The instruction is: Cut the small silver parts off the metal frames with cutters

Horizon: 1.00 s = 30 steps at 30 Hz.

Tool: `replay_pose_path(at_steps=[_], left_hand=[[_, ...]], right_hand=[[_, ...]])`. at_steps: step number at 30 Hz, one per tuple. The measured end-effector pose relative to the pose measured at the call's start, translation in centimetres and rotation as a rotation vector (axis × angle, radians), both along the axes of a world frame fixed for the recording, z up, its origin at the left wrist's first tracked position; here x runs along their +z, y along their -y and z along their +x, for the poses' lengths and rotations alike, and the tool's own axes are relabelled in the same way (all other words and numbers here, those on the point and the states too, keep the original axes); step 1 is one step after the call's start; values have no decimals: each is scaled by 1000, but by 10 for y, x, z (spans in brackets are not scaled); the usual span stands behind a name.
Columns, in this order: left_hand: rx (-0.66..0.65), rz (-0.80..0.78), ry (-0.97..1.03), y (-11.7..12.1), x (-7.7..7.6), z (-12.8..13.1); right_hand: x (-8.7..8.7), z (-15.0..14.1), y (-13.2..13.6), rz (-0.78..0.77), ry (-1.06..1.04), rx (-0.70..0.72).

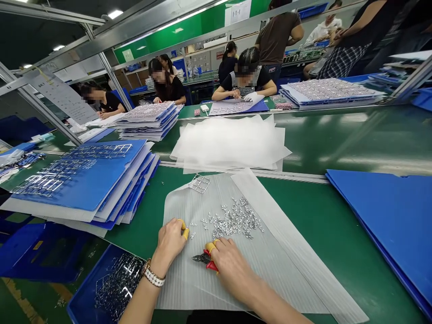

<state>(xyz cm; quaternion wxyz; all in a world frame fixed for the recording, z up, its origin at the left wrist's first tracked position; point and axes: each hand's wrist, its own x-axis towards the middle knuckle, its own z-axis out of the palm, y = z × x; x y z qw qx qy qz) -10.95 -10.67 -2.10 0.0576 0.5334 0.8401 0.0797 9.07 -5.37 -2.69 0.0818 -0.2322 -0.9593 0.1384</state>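
Bare forearms (143,295) angled inward, left hand (172,239) bent, right hand (230,264) curled tight.

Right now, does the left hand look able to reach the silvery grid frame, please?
Probably yes: the silvery grid frame lies beyond the left hand, with seemingly only translucent sheet between them; the heap of small parts sits off to the right.

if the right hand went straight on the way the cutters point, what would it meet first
Probably the left hand, around its heel or wrist, since the cutters in the right hand point that way; relative height is unclear.
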Motion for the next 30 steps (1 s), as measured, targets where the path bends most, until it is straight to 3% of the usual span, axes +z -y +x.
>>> replay_pose_path(at_steps=[6, 11, 21, 25, 30], left_hand=[[-3, -42, -29, -3, 3, 3], [7, -32, -11, -5, 6, 1], [96, 193, 190, 8, -4, 3], [172, 336, 412, 16, -9, -6], [172, 444, 736, 9, -5, 1]], right_hand=[[1, 0, 4, 95, 22, 68], [1, 0, 1, 53, 13, 54], [-3, 3, -4, -101, -11, 41], [-2, 5, -10, -368, -143, -38], [7, -2, -29, -1033, -550, -254]])
